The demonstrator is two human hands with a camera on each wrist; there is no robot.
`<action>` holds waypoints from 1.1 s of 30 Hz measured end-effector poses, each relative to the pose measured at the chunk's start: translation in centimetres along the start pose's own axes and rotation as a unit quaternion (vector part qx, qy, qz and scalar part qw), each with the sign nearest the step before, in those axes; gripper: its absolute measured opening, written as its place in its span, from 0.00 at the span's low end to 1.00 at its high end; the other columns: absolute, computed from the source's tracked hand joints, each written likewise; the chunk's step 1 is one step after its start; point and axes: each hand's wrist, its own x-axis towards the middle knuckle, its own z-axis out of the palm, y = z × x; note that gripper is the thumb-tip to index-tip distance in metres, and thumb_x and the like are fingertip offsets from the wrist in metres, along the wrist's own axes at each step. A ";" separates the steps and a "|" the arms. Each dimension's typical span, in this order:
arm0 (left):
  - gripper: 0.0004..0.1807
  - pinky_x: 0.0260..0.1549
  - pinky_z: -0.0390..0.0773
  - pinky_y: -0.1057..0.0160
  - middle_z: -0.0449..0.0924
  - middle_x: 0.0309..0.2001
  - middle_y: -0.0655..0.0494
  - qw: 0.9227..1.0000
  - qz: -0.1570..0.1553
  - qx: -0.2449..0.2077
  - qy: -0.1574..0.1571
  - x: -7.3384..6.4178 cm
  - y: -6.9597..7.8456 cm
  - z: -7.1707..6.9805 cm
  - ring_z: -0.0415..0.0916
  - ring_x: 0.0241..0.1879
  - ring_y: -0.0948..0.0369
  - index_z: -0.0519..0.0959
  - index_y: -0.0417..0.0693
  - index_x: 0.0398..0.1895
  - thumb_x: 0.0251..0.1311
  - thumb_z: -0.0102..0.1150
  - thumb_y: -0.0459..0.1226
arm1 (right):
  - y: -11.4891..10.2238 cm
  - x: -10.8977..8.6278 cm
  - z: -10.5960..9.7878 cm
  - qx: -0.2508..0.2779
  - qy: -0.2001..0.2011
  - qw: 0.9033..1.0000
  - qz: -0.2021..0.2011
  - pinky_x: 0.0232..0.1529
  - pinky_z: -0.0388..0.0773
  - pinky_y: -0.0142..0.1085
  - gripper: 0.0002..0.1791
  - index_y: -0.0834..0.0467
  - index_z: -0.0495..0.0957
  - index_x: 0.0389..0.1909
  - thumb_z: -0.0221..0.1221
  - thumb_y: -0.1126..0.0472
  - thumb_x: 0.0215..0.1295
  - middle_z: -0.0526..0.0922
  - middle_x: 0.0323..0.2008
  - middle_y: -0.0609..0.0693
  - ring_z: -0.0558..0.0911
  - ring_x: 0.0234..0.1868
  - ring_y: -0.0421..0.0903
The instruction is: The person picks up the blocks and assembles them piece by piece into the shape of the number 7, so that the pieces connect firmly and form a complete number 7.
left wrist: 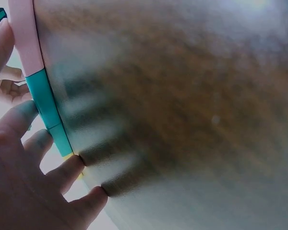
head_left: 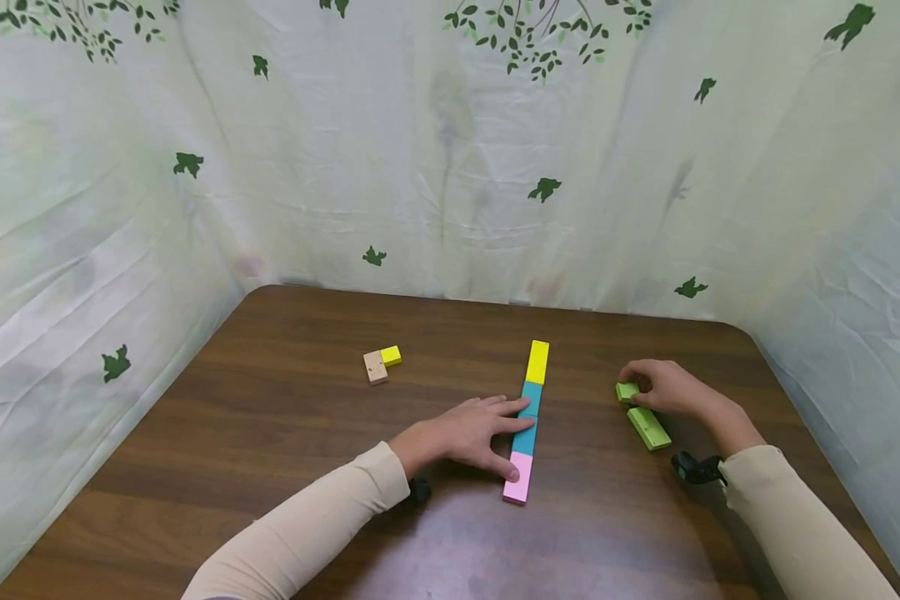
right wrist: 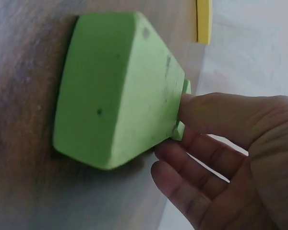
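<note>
A straight row of flat blocks runs away from me in the head view: a pink block [head_left: 520, 489] nearest, two blue blocks [head_left: 525, 442] end to end, then a yellow block [head_left: 537, 362] farthest. Spread over the row's left side, my left hand [head_left: 474, 429] touches it with straight fingers, thumb at the pink block and two fingertips on the blue ones. To the right, my right hand [head_left: 671, 389] pinches a green block [head_left: 626, 392] between thumb and fingers. A second green block [head_left: 649, 428] lies just nearer; it looms large in the right wrist view, partly covering the pinched one.
On the left side of the brown table [head_left: 285, 417], a natural wood block [head_left: 376, 368] lies against a small yellow block [head_left: 391, 356]. A pale curtain [head_left: 390, 167] with leaf prints hangs around the table's back and sides.
</note>
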 end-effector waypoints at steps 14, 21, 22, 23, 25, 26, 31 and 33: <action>0.45 0.76 0.53 0.43 0.44 0.81 0.65 1.000 0.002 -0.001 0.001 -0.1 0.1 0.0 0.47 0.80 0.51 0.57 0.68 0.77 0.57 0.60 0.64 | -0.2 6.2 -0.6 0.014 0.025 1.000 0.001 0.48 0.81 0.51 0.19 0.65 0.78 0.58 0.59 0.66 0.67 0.82 0.54 0.64 0.82 0.49 0.58; 0.45 0.75 0.55 0.44 0.45 0.81 0.64 1.000 0.003 0.005 0.003 0.1 0.2 -0.1 0.47 0.80 0.49 0.58 0.67 0.77 0.57 0.59 0.64 | -0.9 9.1 0.1 0.049 0.030 0.998 0.023 0.54 0.78 0.53 0.20 0.64 0.75 0.61 0.56 0.64 0.70 0.79 0.58 0.64 0.79 0.54 0.60; 0.45 0.75 0.55 0.44 0.45 0.81 0.64 1.000 0.003 0.005 0.003 0.1 0.2 -0.1 0.47 0.80 0.49 0.58 0.67 0.77 0.57 0.59 0.64 | -1.0 9.5 0.3 0.051 0.033 0.998 0.023 0.55 0.78 0.54 0.21 0.65 0.75 0.62 0.55 0.64 0.70 0.78 0.58 0.65 0.78 0.54 0.60; 0.45 0.75 0.55 0.44 0.45 0.81 0.64 1.000 0.003 0.005 0.003 0.2 0.2 -0.1 0.47 0.80 0.49 0.58 0.67 0.77 0.57 0.59 0.64 | -1.1 9.9 0.4 0.053 0.036 0.998 0.024 0.55 0.78 0.54 0.21 0.65 0.74 0.62 0.55 0.64 0.70 0.78 0.59 0.65 0.78 0.55 0.61; 0.45 0.75 0.55 0.44 0.45 0.81 0.64 1.000 0.001 0.005 0.002 0.3 0.1 -0.1 0.47 0.80 0.49 0.58 0.68 0.77 0.57 0.59 0.65 | -1.3 10.6 0.7 0.059 0.044 0.997 0.027 0.56 0.77 0.55 0.21 0.64 0.74 0.62 0.54 0.64 0.71 0.77 0.60 0.65 0.77 0.57 0.62; 0.45 0.75 0.55 0.44 0.45 0.81 0.64 1.000 0.001 0.005 0.002 0.3 0.1 0.0 0.47 0.80 0.49 0.58 0.68 0.77 0.57 0.59 0.64 | -1.4 10.9 0.9 0.060 0.048 0.997 0.027 0.56 0.77 0.55 0.20 0.64 0.74 0.62 0.54 0.64 0.71 0.77 0.60 0.65 0.77 0.57 0.62; 0.45 0.75 0.55 0.44 0.44 0.81 0.65 1.000 0.001 0.007 -0.003 0.2 0.0 0.0 0.47 0.80 0.49 0.57 0.68 0.77 0.57 0.59 0.65 | -1.7 12.7 1.7 0.072 0.062 0.995 0.037 0.57 0.76 0.54 0.19 0.63 0.77 0.59 0.55 0.65 0.69 0.79 0.58 0.64 0.77 0.55 0.61; 0.45 0.75 0.55 0.43 0.44 0.81 0.65 1.000 0.001 0.008 -0.004 0.2 0.0 0.0 0.47 0.80 0.50 0.57 0.68 0.77 0.57 0.58 0.65 | -2.0 13.2 1.8 0.075 0.064 0.994 0.038 0.57 0.76 0.54 0.18 0.63 0.78 0.58 0.55 0.65 0.69 0.80 0.56 0.63 0.77 0.53 0.60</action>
